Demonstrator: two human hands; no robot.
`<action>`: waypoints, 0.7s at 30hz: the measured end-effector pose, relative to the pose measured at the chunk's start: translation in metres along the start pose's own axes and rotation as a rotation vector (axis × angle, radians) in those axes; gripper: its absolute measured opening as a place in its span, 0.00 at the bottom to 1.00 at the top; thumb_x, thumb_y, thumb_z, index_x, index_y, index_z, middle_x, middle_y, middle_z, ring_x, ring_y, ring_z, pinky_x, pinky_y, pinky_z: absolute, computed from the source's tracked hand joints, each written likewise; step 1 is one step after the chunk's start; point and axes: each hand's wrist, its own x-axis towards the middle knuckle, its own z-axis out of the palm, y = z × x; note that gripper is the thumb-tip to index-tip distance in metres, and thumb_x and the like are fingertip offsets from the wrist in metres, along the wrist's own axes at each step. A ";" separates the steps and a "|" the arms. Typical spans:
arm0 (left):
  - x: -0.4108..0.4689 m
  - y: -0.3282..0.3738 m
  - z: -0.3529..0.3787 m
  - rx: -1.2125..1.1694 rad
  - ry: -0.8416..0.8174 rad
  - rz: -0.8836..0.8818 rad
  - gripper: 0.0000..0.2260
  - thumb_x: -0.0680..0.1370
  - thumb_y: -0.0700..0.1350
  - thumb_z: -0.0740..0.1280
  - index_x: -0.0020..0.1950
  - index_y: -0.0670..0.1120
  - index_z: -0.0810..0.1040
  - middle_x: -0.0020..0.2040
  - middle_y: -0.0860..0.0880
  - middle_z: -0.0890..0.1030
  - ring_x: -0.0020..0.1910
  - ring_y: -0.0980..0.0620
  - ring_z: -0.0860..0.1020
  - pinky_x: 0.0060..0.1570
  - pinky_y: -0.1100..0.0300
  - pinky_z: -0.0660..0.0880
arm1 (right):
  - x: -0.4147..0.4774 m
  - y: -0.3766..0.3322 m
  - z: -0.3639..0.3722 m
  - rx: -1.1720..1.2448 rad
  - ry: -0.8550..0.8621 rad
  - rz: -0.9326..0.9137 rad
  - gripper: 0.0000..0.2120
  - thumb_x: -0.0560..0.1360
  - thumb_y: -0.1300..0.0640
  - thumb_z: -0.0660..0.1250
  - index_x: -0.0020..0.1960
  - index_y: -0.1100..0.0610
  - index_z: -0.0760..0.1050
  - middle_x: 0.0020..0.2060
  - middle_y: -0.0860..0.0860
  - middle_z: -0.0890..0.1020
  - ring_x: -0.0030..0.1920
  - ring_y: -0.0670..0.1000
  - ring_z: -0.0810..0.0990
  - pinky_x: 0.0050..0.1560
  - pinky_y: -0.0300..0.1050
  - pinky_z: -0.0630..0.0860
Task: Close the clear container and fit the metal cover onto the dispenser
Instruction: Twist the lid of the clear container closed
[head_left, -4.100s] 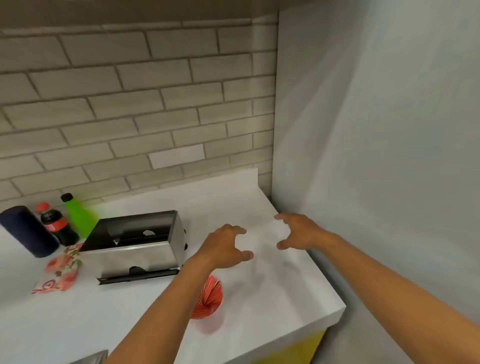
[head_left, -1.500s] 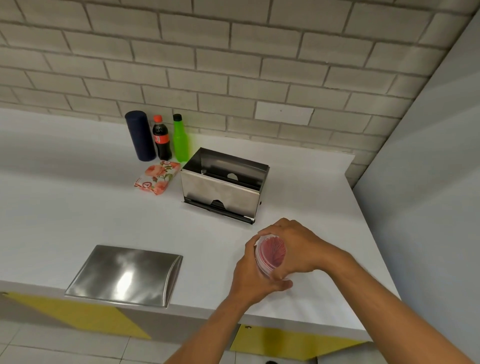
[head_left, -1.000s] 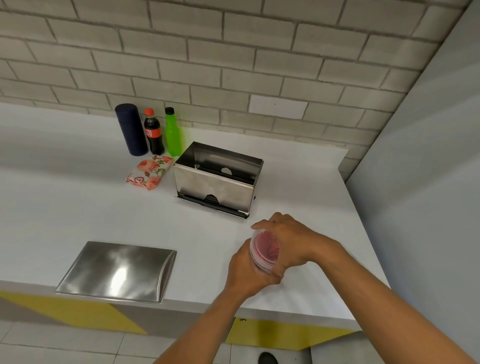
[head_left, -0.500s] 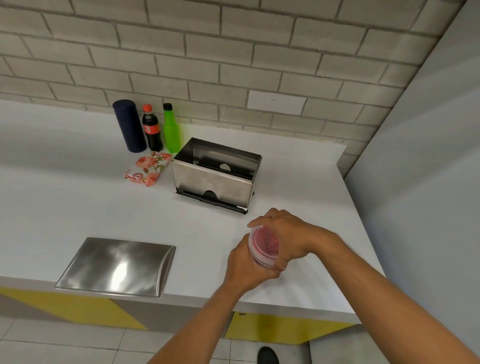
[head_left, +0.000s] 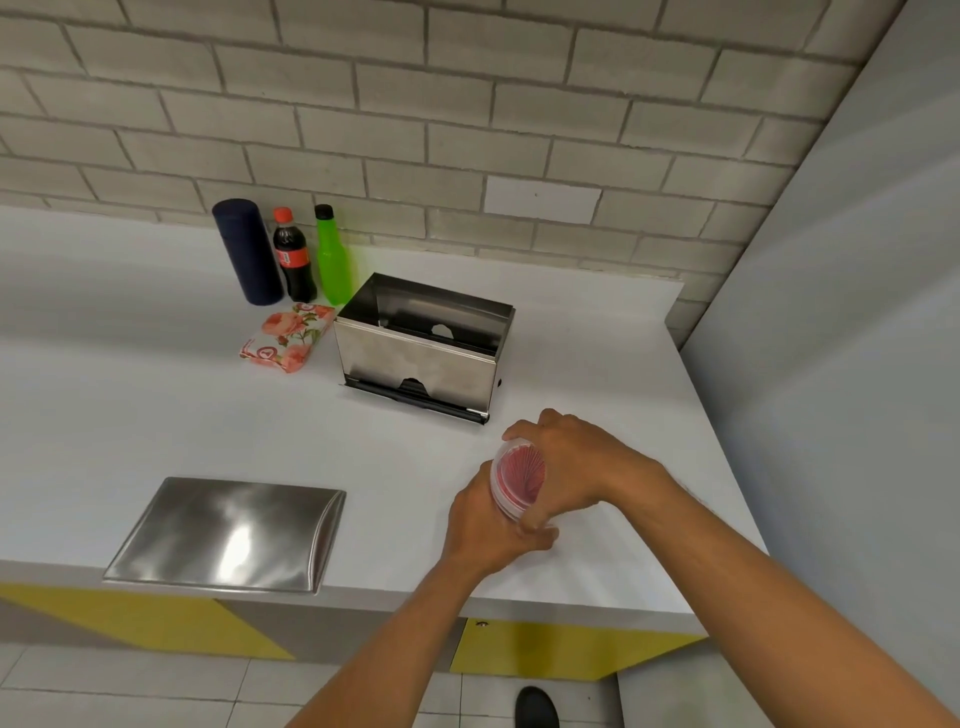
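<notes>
A clear round container (head_left: 517, 479) with red contents is held just above the white counter, tilted so its round face points left. My left hand (head_left: 485, 530) grips it from below and my right hand (head_left: 576, 467) wraps over its far side; whether its lid is seated I cannot tell. The open steel dispenser (head_left: 423, 356) stands behind the hands, its top uncovered. The metal cover (head_left: 228, 535) lies flat at the counter's front edge, left of my hands.
A dark blue cylinder (head_left: 247, 252), a cola bottle (head_left: 292, 257) and a green bottle (head_left: 332, 257) stand by the brick wall. A floral packet (head_left: 288, 338) lies left of the dispenser. A grey wall (head_left: 831, 312) bounds the counter (head_left: 130, 405) on the right.
Four seconds ago both hands hovered empty over the counter with the container lying below them. Since then both hands hold the container; over the last second they have barely moved.
</notes>
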 end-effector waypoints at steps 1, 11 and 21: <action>0.000 -0.001 0.000 -0.004 0.001 0.001 0.43 0.53 0.60 0.87 0.65 0.55 0.76 0.55 0.57 0.84 0.52 0.56 0.84 0.52 0.53 0.85 | -0.001 -0.001 0.001 -0.004 0.014 0.016 0.54 0.59 0.34 0.83 0.79 0.40 0.62 0.63 0.48 0.71 0.64 0.54 0.74 0.54 0.47 0.79; -0.003 0.006 -0.001 0.041 0.000 -0.004 0.43 0.53 0.64 0.84 0.65 0.60 0.73 0.54 0.62 0.82 0.51 0.61 0.82 0.48 0.66 0.80 | -0.005 -0.003 -0.015 -0.051 -0.138 -0.037 0.68 0.58 0.45 0.89 0.85 0.39 0.50 0.80 0.51 0.64 0.78 0.55 0.62 0.72 0.53 0.72; -0.003 0.007 -0.002 0.041 0.000 0.009 0.44 0.55 0.61 0.85 0.68 0.57 0.73 0.56 0.60 0.82 0.53 0.58 0.82 0.53 0.60 0.83 | -0.003 -0.005 -0.019 -0.107 -0.107 -0.100 0.54 0.61 0.45 0.87 0.80 0.38 0.63 0.70 0.49 0.71 0.70 0.54 0.70 0.64 0.53 0.79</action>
